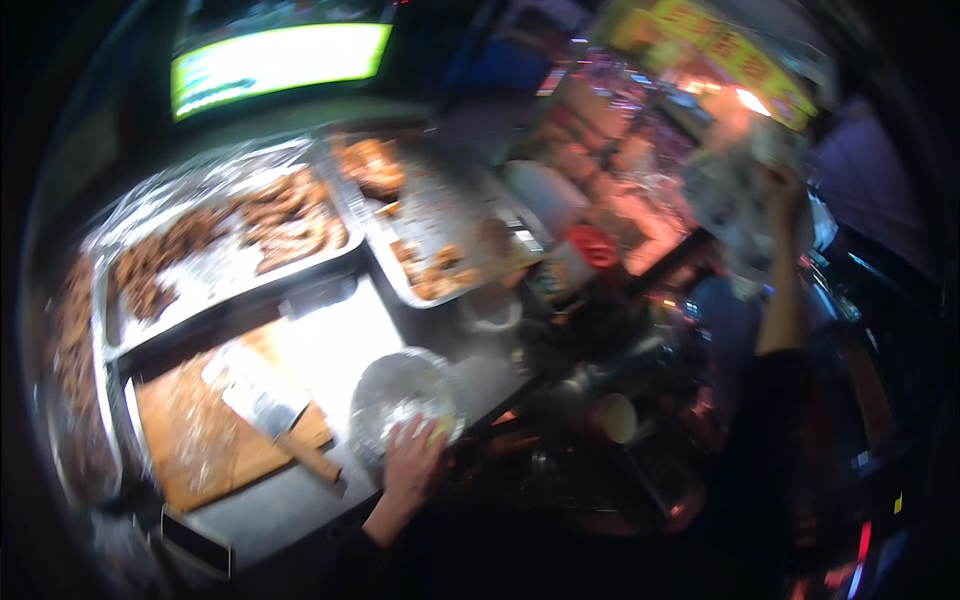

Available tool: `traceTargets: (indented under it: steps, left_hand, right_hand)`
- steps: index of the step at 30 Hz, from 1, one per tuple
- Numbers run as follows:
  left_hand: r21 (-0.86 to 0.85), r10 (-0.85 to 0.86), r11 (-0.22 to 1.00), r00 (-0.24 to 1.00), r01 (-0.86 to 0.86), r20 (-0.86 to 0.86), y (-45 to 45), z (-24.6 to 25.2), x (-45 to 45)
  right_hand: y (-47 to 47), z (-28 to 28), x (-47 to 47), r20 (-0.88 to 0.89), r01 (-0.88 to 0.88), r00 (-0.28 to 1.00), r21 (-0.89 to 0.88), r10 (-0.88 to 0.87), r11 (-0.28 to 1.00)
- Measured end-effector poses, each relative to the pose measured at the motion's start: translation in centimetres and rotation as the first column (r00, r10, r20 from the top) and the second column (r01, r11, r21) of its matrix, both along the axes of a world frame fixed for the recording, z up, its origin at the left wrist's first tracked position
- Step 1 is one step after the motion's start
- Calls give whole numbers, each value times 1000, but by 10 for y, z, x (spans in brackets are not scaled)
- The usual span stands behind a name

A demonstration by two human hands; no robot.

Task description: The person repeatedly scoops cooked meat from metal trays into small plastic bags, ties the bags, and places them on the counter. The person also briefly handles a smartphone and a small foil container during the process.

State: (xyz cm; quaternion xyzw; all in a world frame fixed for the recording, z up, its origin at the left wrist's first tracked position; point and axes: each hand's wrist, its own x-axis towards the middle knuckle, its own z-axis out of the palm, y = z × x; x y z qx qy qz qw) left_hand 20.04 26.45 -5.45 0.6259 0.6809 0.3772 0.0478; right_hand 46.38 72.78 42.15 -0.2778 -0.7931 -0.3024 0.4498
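Note:
My left hand (411, 465) reaches over the near rim of a metal bowl (386, 382), which seems lined with clear plastic. Its fingers are at or inside the rim; blur hides whether they grip anything. Up at the right, my right hand (784, 184) has its fingers closed on translucent plastic bags (724, 195) that hang beside a lit stall. Left of the bowl a cleaver (262, 394) with a wooden handle lies on a wooden cutting board (165, 427), next to crumpled clear plastic film (206, 450).
Behind the board stands a metal tray (225, 289) of cooked meat; another tray (442, 195) holds browned food pieces. A further meat tray (112, 442) is at far left. A dark phone-like object (196, 541) sits at the counter's near edge. A red-topped container (592, 246) stands right of the trays.

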Motion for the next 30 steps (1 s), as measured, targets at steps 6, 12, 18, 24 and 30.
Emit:
traceTargets:
  steps: [6,12,18,24,30]
  left_hand:
    - [-23,29,999,995,-31,-94,6,-10,1]
    - [-42,60,997,992,-65,-109,10,-7,2]
    - [-49,52,997,998,-54,-47,13,-4,1]
    - [-31,54,998,994,-57,-100,14,-8,3]
    - [-35,68,997,988,-73,-139,15,-19,3]
  right_hand:
    - [42,18,29,-61,185,979,-145,-195,972]
    - [86,18,62,-172,-123,980,-111,103,986]
    - [57,-16,34,75,-116,992,310,97,944]
    - [-15,-27,-9,-490,-304,851,-164,189,939]
    - [-46,-37,-22,-186,-84,980,-91,66,992]
